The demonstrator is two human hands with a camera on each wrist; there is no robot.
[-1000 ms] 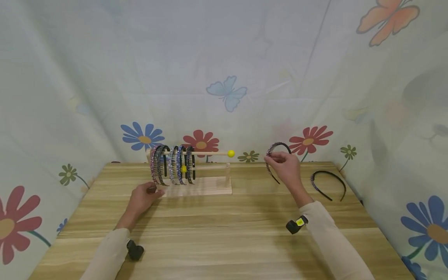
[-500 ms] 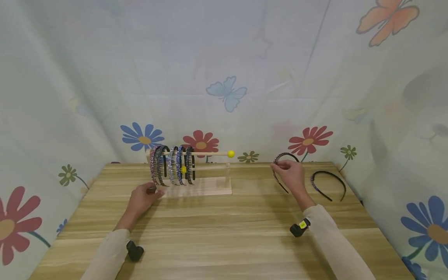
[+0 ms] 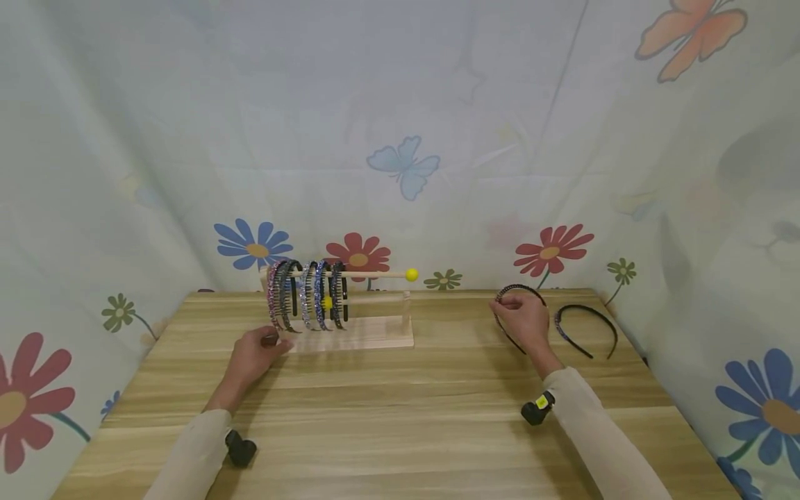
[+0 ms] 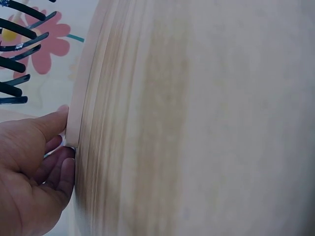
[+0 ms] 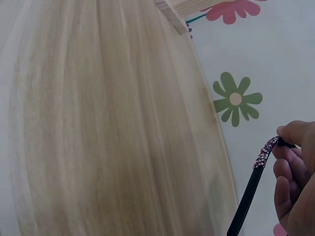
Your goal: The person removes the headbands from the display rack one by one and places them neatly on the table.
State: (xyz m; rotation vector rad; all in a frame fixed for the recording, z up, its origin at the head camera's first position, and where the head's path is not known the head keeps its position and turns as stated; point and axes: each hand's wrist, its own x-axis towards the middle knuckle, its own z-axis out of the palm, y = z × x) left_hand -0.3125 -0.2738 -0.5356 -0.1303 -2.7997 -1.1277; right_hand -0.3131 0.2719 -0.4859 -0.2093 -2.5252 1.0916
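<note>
In the head view, my right hand [image 3: 525, 321] pinches a black toothed headband [image 5: 249, 194] between thumb and fingers. The right wrist view shows pinkish glitter stones along it. It stands roughly upright, one end pointing down near the table's back right. My left hand [image 3: 253, 355] grips the left front corner of a wooden headband stand [image 3: 381, 333], thumb on its base edge and fingers curled below in the left wrist view. Several glittery headbands [image 3: 321, 300] in pink, dark, silvery and blue hang toward the left of the stand's upper rod [image 3: 381, 274].
Another black headband [image 3: 573, 340] lies on the wooden table [image 3: 387, 430] to the right of my right hand. A yellow ball [image 3: 412, 275] caps the upper rod's right end. Behind the table hangs a flower-and-butterfly cloth [image 3: 300, 139].
My right hand has moved down and slightly right with its headband, away from the stand and closer to the lying headband. My left hand has stayed at the stand's corner.
</note>
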